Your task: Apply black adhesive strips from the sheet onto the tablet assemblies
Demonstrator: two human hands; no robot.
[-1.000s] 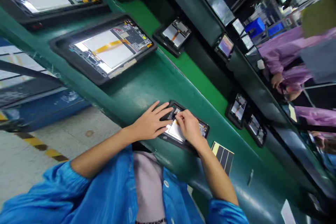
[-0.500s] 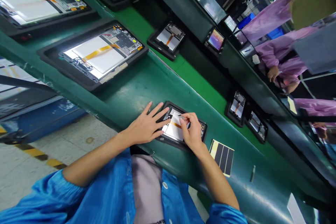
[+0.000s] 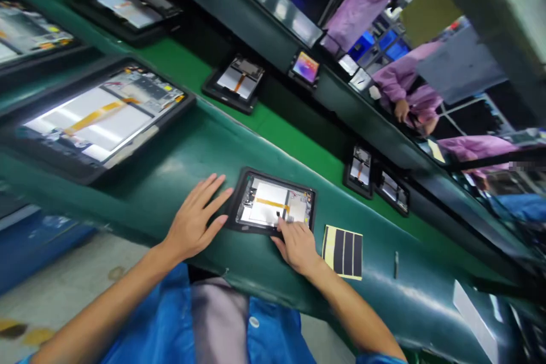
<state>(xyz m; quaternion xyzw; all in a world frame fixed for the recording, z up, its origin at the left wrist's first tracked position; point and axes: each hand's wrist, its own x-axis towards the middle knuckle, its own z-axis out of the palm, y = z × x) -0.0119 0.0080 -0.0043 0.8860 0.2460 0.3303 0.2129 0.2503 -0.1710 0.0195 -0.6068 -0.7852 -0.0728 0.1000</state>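
An opened tablet (image 3: pixel 267 192) lies in a black tray (image 3: pixel 239 187) on the green bench, showing a white battery area, an orange ribbon cable and a circuit board. My left hand (image 3: pixel 194 219) is open just left of the tray, fingers stretched out over the bench. My right hand (image 3: pixel 296 244) is at the tray's near side, fingers bent over the tablet's lower edge, thumb apart from them. A small dark piece (image 3: pixel 278 214) shows at its index fingertip; whether it sticks to the finger or the tablet I cannot tell.
Right of the tray lies a sheet of black strips (image 3: pixel 347 253). Beyond it are a thin small tool (image 3: pixel 396 265) and a white sheet (image 3: pixel 475 318). A larger opened tablet (image 3: pixel 106 116) lies to the left. More trayed tablets (image 3: pixel 239 81) line the green conveyor. Pink-sleeved people (image 3: pixel 405 85) work opposite.
My left hand has come off the tablet to the left. My right hand has moved from pinching over the tablet's middle to its near edge, thumb and fingers apart. The view has shifted and turned.
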